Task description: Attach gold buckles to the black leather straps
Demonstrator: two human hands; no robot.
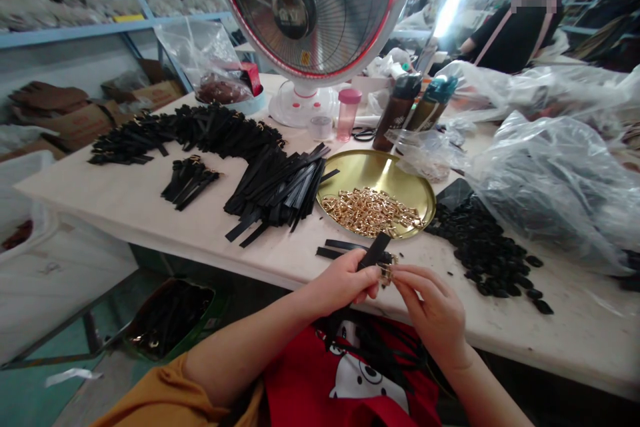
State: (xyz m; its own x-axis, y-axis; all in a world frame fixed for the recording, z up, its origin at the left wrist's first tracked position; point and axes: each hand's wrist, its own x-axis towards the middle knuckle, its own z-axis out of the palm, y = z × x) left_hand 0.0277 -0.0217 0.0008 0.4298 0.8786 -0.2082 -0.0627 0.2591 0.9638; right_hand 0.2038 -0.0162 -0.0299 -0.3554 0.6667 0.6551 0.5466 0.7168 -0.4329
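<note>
My left hand point(345, 280) is closed around a black strap point(375, 250) that sticks up and to the right from the fingers. My right hand point(433, 303) pinches a small gold buckle point(386, 273) at the strap's base, fingertips touching the left hand's. Both hands hover at the table's near edge, just in front of a gold round tray point(350, 170) holding a heap of gold buckles point(370, 210). Two loose black straps point(335, 248) lie on the table beside my left hand. More straps hang over my lap point(370, 347).
A pile of black straps point(280, 187) and finished strap rows point(190, 130) lie to the left. Small black pieces point(485, 247) and plastic bags point(555, 180) lie at right. A fan-shaped heater point(310, 7), bottles point(400, 110) and a pink cup point(347, 113) stand behind. Another person point(515, 27) works at far right.
</note>
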